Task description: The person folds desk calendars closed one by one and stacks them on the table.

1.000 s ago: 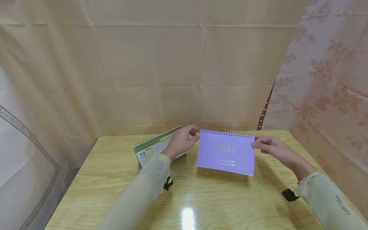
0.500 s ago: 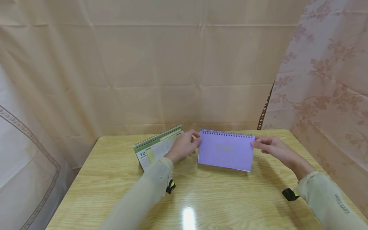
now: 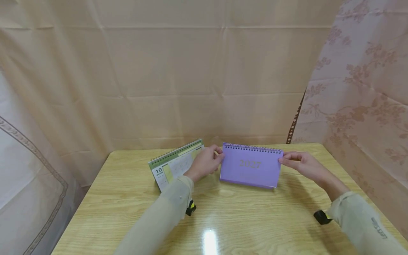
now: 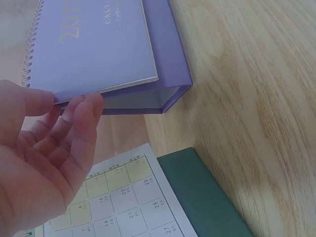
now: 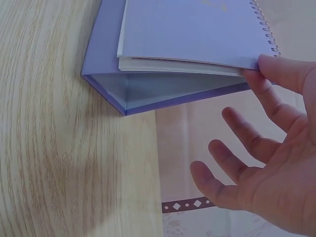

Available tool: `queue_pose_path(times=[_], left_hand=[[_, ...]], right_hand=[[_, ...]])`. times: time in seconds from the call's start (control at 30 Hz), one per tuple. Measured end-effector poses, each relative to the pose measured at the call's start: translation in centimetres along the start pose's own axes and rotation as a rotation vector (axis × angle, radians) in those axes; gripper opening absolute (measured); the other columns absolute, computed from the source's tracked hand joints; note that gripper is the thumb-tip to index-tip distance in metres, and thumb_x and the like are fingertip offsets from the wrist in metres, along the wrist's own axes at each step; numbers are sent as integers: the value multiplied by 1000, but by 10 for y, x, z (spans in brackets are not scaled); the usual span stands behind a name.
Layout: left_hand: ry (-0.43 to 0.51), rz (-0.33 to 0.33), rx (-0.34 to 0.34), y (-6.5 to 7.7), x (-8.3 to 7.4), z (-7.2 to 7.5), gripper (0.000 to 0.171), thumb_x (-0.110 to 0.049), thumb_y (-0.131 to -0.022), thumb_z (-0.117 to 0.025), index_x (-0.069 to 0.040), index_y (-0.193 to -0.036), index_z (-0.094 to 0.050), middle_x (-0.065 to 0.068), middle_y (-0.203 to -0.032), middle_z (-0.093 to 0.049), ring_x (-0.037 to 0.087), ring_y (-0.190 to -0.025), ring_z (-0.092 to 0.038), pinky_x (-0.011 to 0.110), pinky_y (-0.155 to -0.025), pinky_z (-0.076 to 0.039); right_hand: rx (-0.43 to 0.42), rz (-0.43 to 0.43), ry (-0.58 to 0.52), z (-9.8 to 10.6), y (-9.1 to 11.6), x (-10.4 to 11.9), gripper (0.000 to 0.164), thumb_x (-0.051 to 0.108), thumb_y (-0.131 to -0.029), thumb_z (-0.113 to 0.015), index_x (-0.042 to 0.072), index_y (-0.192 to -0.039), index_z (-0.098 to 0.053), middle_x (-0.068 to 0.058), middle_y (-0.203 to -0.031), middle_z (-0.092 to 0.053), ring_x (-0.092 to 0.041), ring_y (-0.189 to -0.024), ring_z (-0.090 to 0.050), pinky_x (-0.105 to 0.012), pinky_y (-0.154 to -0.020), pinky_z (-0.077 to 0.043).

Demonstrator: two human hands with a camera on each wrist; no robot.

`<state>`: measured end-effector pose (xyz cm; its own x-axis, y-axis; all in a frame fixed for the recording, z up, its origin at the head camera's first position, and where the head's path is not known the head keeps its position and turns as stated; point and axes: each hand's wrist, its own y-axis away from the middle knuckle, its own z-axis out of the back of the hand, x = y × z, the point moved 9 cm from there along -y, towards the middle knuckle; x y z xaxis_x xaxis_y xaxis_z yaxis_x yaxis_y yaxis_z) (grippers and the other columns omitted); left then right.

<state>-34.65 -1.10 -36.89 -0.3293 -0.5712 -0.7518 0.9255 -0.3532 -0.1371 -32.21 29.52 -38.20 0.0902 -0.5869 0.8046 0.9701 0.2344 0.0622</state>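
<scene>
Calendar (image 3: 250,173), purple and spiral-topped, between left hand (image 3: 205,162) and right hand (image 3: 302,168), apparently standing on the bench (image 3: 255,219). Pinched at both side edges of the front sheets (image 4: 98,44): in the left, by thumb in front and fingertips behind; in the right, by thumb and forefinger, other fingers loosely spread. Step in hand, seemingly: a straightening of those sheets over the stand (image 4: 173,61). For the next move, probably an even, gentle release at both edges. Readable between the hands: gold "2027", then clipped "CAL" and "Emb". Just outward of the left hand, partly hidden by it: green calendar (image 3: 176,168), marked "10", with dates such as 14 and 28.
</scene>
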Motion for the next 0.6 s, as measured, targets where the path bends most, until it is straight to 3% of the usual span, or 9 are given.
queue_pose_path(times=[0.1, 0.3, 0.5, 0.6], left_hand=[[-10, 1, 3, -1, 0, -1, 16, -19, -103, -59, -4, -109, -62, -2, -70, -65, 10, -45, -55, 24, -44, -43], [-36, 13, 1, -1, 4, -2, 15, -19, -103, -59, -6, -108, -62, -1, -71, -64, 10, -46, -54, 24, -45, -43], [-90, 3, -13, -3, 3, -3, 15, -20, -102, -58, -6, -107, -63, 3, -82, -68, 10, -49, -57, 25, -51, -46], [-113, 4, -21, -2, 3, -3, 15, -20, -102, -59, -7, -106, -64, 5, -87, -70, 10, -53, -59, 25, -55, -47]], right_hand=[[-17, 15, 26, 1, 1, 1, 41, 41, -100, -64, 0, -107, -68, -30, -148, -45, -52, -141, -32, -73, -104, -28], [-48, 37, 91, 1, 0, 2, 38, 42, -99, -66, 4, -106, -70, -23, -138, -56, -45, -132, -44, -61, -98, -40], [-99, 52, 214, 1, -2, -5, 43, 47, -100, -63, 7, -114, -64, -25, -134, -58, -51, -129, -46, -65, -94, -44], [-120, 81, 240, 1, -3, -5, 41, 45, -100, -63, 7, -114, -63, -24, -130, -60, -43, -108, -56, -51, -79, -51]])
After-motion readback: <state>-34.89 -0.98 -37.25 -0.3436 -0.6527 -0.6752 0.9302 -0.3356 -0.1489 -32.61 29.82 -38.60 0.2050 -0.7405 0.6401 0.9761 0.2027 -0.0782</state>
